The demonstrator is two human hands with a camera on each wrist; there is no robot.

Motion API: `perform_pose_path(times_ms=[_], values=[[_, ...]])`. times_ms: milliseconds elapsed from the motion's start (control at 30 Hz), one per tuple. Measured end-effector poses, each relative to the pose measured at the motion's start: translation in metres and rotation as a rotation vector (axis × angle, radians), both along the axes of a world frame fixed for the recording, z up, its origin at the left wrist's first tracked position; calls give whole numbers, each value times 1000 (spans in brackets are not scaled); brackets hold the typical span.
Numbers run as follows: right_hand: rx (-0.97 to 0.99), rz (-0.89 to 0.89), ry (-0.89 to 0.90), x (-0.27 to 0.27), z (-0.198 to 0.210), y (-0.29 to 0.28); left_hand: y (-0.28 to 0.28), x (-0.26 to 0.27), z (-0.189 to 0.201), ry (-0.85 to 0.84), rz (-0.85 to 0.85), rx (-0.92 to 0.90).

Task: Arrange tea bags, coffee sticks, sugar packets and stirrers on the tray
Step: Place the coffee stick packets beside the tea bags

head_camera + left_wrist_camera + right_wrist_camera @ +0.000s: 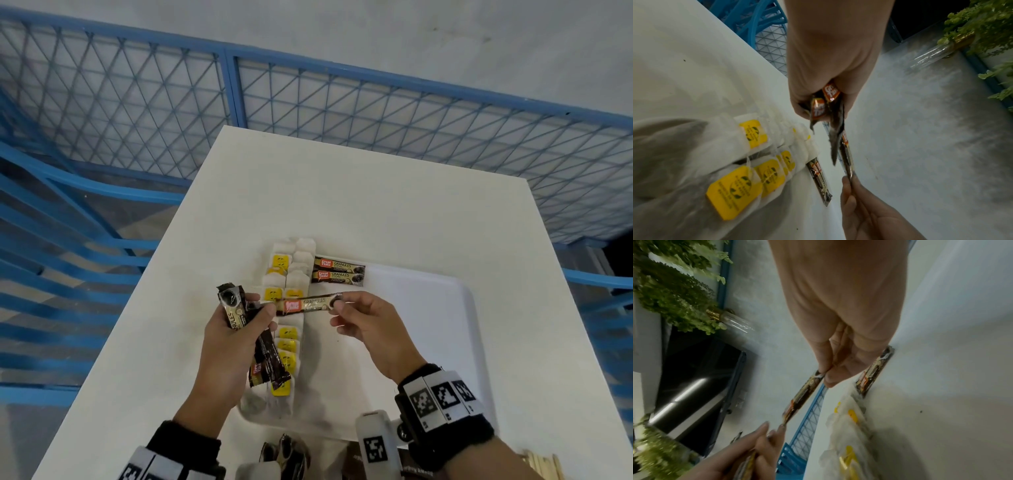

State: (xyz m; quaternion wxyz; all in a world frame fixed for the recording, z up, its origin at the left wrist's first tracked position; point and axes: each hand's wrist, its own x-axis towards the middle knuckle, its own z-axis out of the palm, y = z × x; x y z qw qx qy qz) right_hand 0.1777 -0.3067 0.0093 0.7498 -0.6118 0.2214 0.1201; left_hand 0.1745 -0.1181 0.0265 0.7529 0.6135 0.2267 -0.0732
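The right hand [366,325] pinches one stick [308,305] drawn from the left hand's [233,329] bundle [236,318]; best laid flush beside the tray's [455,308] pair [337,270] (labels up).

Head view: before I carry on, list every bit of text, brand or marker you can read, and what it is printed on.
"Great Taste GRANULES": the two coffee sticks on the tray; their smaller print is too small to read.
"GRANULES", beside a blurred red logo: the coffee stick pinched by the right hand.
"...NULES", partly covered: the bundle of sticks gripped by the left hand.
Yellow tea bag tags: print too small.
Wrist band markers: black-and-white patterns, no words.
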Motion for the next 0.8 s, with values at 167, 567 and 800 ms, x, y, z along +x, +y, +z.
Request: perform_pose_path(times_ms=[167,567,800], values=[[-127,-135,87,10,-18,-18,7,-4,0,56,-11,-10],[-499,-196,161,31,-46,-27,12,-13,-5,118,-11,-28],[-705,-132,195,41,-52,-24,9,-14,-3,116,-21,-50]])
